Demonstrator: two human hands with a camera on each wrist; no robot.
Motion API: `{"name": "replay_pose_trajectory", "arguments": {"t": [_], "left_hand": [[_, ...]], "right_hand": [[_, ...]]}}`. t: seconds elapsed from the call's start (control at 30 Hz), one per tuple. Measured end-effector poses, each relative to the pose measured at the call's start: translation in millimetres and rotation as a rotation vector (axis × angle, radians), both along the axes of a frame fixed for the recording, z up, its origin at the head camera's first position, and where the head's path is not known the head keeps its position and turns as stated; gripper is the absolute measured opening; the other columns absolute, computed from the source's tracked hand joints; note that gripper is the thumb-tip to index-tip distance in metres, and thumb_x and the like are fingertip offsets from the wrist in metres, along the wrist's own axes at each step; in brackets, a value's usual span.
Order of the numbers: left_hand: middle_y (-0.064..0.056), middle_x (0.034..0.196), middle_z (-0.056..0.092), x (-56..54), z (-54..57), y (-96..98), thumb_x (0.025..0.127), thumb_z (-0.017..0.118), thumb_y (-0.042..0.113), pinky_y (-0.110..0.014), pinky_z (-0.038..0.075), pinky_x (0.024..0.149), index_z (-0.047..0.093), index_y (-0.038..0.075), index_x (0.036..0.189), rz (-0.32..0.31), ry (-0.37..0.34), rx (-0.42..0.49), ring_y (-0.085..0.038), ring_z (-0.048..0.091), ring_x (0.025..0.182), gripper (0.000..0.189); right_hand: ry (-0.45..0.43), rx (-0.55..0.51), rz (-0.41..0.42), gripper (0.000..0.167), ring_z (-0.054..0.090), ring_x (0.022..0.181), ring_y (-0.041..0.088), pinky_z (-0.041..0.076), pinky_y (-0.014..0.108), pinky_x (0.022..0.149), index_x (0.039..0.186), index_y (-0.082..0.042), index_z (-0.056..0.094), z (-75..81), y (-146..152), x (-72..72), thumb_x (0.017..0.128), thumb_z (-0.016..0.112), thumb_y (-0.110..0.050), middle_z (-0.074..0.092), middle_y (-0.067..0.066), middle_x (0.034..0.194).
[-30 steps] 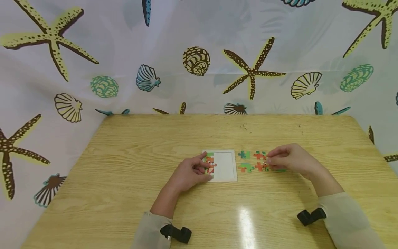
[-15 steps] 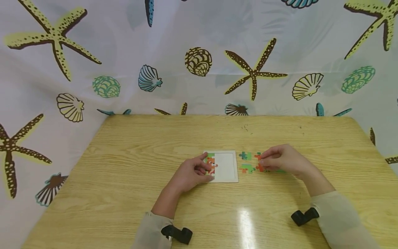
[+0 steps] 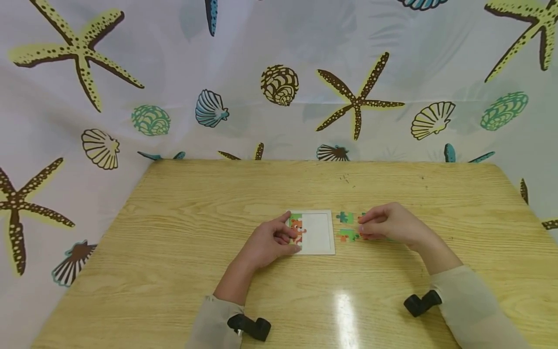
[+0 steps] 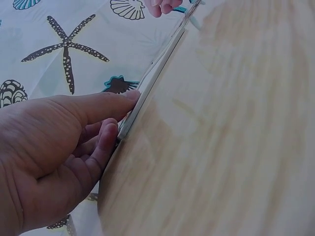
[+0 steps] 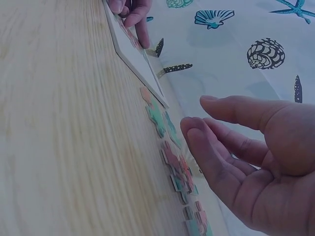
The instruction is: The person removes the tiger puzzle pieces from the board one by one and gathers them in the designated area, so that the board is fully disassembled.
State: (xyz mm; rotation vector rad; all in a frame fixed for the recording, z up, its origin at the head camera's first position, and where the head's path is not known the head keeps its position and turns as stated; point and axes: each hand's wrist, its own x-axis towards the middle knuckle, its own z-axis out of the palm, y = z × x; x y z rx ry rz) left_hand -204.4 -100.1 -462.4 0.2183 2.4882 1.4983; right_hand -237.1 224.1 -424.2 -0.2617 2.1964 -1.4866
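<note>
My left hand (image 3: 270, 242) grips the left side of a white puzzle tray (image 3: 318, 232), thumb at the near edge and a finger at the far edge. A strip of joined jigsaw pieces (image 3: 297, 228) with an orange animal fills the tray's left part; the rest is bare white. My right hand (image 3: 394, 223) hovers over loose pieces right of the tray, thumb and fingers apart with nothing between them, as the right wrist view shows. Beside the tray lie a green piece (image 3: 344, 217) and a green-orange piece (image 3: 348, 235). Red pieces (image 5: 173, 158) are partly hidden under the right hand in the head view.
The wooden table (image 3: 196, 208) carries everything. A white cloth (image 3: 244, 58) with starfish and shell prints hangs behind its back edge and at the sides. Black wrist cameras (image 3: 249, 327) are strapped over both sleeves.
My right hand has moved left over the loose pieces, covering more of the red ones. The left hand stays on the tray, and the view has shifted slightly.
</note>
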Motion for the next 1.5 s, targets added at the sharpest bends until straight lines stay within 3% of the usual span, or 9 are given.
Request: {"name": "replay_pose_trajectory", "arguments": {"t": [0.37,0.87,1.13,1.5], "left_hand": [[-0.007,0.167,0.036,-0.8,1.5,-0.6,0.085,0.085,0.002,-0.027,0.053,0.081,0.075,0.004,0.098,-0.012,0.006,0.016,-0.014,0.06,0.088,0.017],[-0.002,0.167,0.036,0.4,1.1,-0.6,0.085,0.085,0.003,-0.03,0.054,0.084,0.076,0.006,0.099,0.004,-0.016,0.015,-0.014,0.061,0.09,0.017],[-0.002,0.167,0.037,0.5,1.5,0.2,0.085,0.085,0.003,-0.03,0.054,0.084,0.077,0.006,0.101,0.012,-0.014,0.009,-0.014,0.061,0.09,0.018],[-0.004,0.166,0.039,-0.6,1.7,0.7,0.085,0.086,0.003,-0.031,0.055,0.084,0.077,0.005,0.101,0.006,-0.005,0.01,-0.014,0.062,0.09,0.018]], "right_hand": [[-0.004,0.007,0.015,0.034,0.076,0.095,0.024,0.061,0.036,0.085,0.121,0.014,0.066,0.9,-14,-1.3,0.099,0.072,-0.011,0.076,0.017,0.104],[-0.012,-0.049,0.05,0.032,0.075,0.1,0.027,0.06,0.035,0.089,0.12,0.016,0.065,-2.8,-33,-2.5,0.098,0.071,-0.006,0.075,0.022,0.108],[-0.007,-0.041,0.035,0.032,0.074,0.094,0.019,0.06,0.034,0.086,0.12,0.014,0.068,-5.0,-49,-1.5,0.097,0.073,-0.007,0.076,0.018,0.107],[0.027,-0.019,0.033,0.032,0.075,0.098,0.02,0.06,0.036,0.088,0.122,0.01,0.069,-8.1,-66,-3.9,0.098,0.073,-0.012,0.075,0.017,0.108]]}}
